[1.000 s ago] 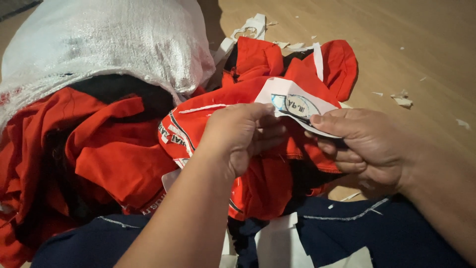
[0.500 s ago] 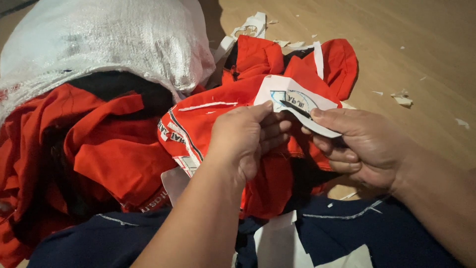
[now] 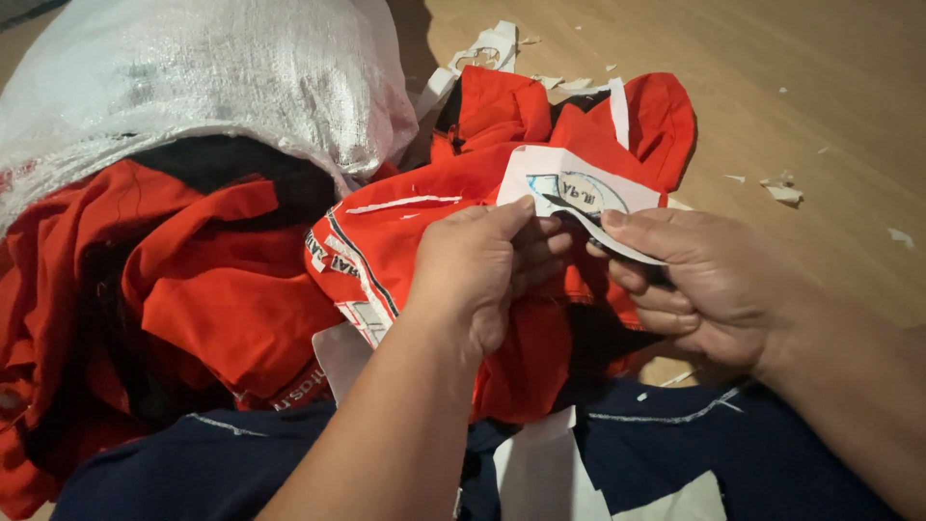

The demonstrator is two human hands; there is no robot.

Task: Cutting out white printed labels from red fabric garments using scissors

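Both your hands pinch a white backing sheet on a red garment.

Your left hand (image 3: 482,275) grips the lower left edge of the white backing sheet (image 3: 579,198) between thumb and fingers, and your right hand (image 3: 714,285) pinches its right edge, thumb on top. The sheet lies on the red garment (image 3: 405,232) bunched over your lap, above dark blue cloth (image 3: 675,453). A white woven sack (image 3: 193,77) spilling more red fabric sits at the left of the wooden floor (image 3: 820,77), with paper scraps (image 3: 783,188) towards its right edge.
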